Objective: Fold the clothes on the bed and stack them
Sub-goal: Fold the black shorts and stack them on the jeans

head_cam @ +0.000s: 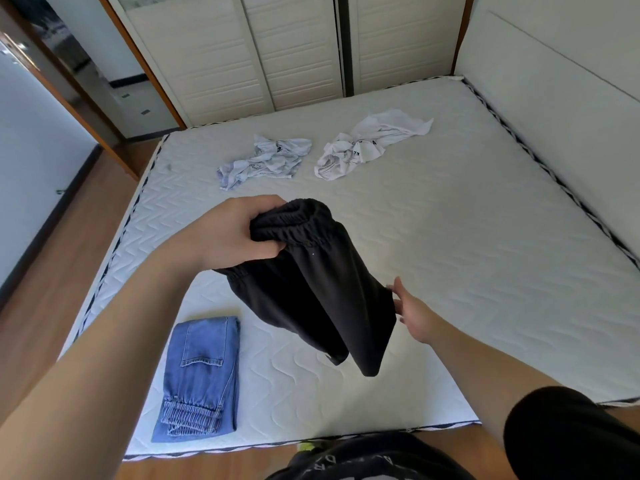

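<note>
My left hand grips the elastic waistband of black shorts and holds them up above the white mattress. The legs of the shorts hang down toward me. My right hand is open with straight fingers, touching the right edge of the hanging fabric. Folded blue jeans lie flat near the front left corner of the bed. Two crumpled light garments lie farther back: a pale bluish one and a white one.
A wardrobe with white sliding doors stands behind the bed. A padded headboard runs along the right side. Wooden floor lies to the left and in front of the mattress.
</note>
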